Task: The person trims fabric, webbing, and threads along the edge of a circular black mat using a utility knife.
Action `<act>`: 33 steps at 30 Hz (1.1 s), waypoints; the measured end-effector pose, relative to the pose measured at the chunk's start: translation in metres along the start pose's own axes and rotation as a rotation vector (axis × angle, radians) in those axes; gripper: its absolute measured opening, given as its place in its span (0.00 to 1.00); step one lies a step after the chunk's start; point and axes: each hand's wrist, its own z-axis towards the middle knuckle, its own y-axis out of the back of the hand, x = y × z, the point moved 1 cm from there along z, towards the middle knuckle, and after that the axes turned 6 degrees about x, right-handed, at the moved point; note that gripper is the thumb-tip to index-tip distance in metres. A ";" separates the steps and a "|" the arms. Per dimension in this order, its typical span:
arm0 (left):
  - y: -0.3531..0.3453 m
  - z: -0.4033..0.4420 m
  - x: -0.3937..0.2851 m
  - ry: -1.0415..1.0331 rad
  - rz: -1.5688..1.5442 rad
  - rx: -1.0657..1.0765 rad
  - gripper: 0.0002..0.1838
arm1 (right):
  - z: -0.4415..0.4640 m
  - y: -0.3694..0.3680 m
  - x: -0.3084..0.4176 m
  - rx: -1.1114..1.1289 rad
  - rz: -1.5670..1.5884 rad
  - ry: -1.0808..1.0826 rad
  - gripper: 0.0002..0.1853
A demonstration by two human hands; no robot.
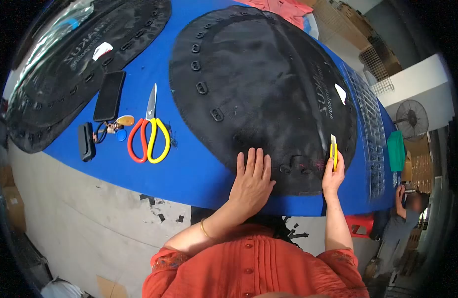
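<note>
Orange-red cloth of a pleated, buttoned blouse [248, 268] fills the bottom centre of the frame, nearest the camera. From its sleeves both forearms reach up over a blue-covered table [189, 171]. The left forearm slants up and to the right, a thin gold-coloured bangle [204, 228] near its wrist. The left hand [252, 181] lies palm down on the lower edge of a large, round black fabric piece [258, 74], its fingers nearly straight, slightly spread and pointing up the frame. The right forearm rises almost vertically; the right hand [334, 174], right of centre, has its fingers curled around a yellow utility knife [333, 155], blade upward, over the piece's lower right. Scissors with one red and one yellow handle [149, 134] lie left of centre, well apart from both hands.
</note>
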 end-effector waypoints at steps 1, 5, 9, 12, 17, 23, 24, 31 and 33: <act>0.000 -0.004 -0.003 0.000 -0.036 -0.012 0.40 | -0.003 0.007 0.003 0.005 -0.031 -0.005 0.21; -0.001 0.002 0.011 -0.020 -0.014 -0.002 0.40 | -0.002 -0.013 0.011 -0.014 -0.061 -0.037 0.20; 0.000 0.003 0.004 -0.026 -0.020 0.041 0.39 | -0.001 -0.008 0.004 -0.038 -0.086 -0.022 0.21; 0.001 0.004 0.004 -0.037 0.003 0.028 0.39 | -0.002 -0.009 0.003 -0.060 -0.077 0.018 0.22; 0.000 0.006 0.006 -0.012 0.037 0.048 0.39 | 0.001 -0.011 0.006 -0.059 -0.032 0.028 0.21; 0.006 0.006 0.004 -0.004 0.059 0.006 0.37 | 0.002 -0.013 0.001 -0.067 0.063 0.038 0.21; 0.006 0.006 0.003 -0.004 0.064 0.002 0.37 | 0.002 -0.014 0.001 -0.070 0.092 0.029 0.21; 0.004 0.006 0.002 -0.005 0.153 -0.007 0.35 | 0.002 -0.008 0.009 -0.056 0.190 -0.007 0.20; 0.005 0.008 0.002 -0.007 0.186 0.004 0.35 | 0.002 -0.010 0.007 -0.080 0.199 0.070 0.20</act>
